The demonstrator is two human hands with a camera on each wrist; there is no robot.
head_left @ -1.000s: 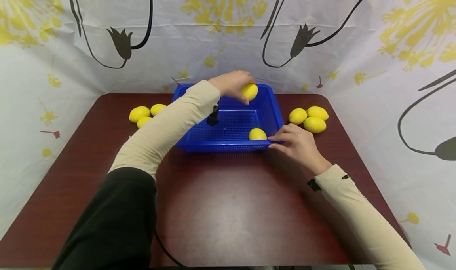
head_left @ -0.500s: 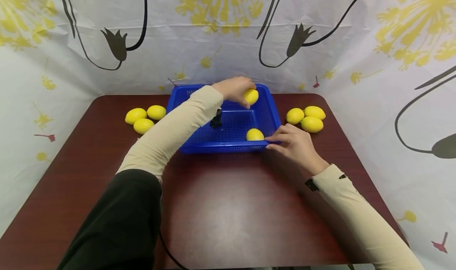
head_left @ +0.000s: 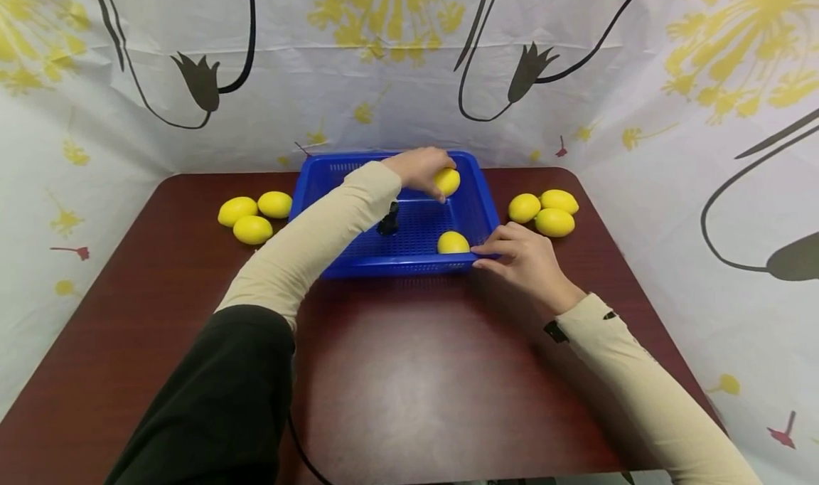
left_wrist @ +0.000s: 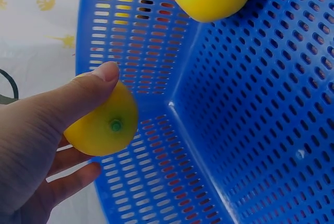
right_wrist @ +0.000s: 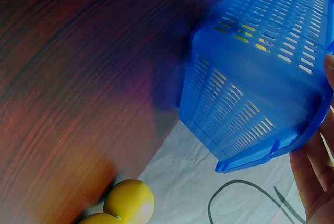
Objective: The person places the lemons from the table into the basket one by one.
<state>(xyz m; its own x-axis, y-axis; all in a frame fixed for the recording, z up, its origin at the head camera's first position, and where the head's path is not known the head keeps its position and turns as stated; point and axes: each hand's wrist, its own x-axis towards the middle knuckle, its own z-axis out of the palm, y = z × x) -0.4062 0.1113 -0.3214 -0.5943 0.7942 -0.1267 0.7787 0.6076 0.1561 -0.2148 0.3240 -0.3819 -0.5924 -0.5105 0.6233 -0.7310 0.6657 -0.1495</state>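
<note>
My left hand [head_left: 419, 168] grips a yellow lemon [head_left: 447, 182] over the far right part of the blue plastic basket [head_left: 377, 262]. In the left wrist view, thumb and fingers curl round this lemon [left_wrist: 104, 130], its green stem end showing, close by the slotted basket wall [left_wrist: 156, 151]. Another lemon [head_left: 453, 242] lies inside, in the near right corner. At that same corner my right hand [head_left: 527, 261] pinches the rim between thumb and fingers. From the right wrist, the basket's outer corner [right_wrist: 255, 83] shows, with fingers at its rim [right_wrist: 302, 140].
Three lemons [head_left: 252, 230] lie together on the brown table [head_left: 397, 371] left of the basket, and three more lemons [head_left: 554, 222] lie to its right. A patterned white cloth [head_left: 384, 115] hangs behind. A black cable [head_left: 303, 456] runs below the left sleeve.
The left hand has lowered a little with its lemon, down toward the basket's inside. The right hand keeps its hold on the rim. The head view has shifted slightly.
</note>
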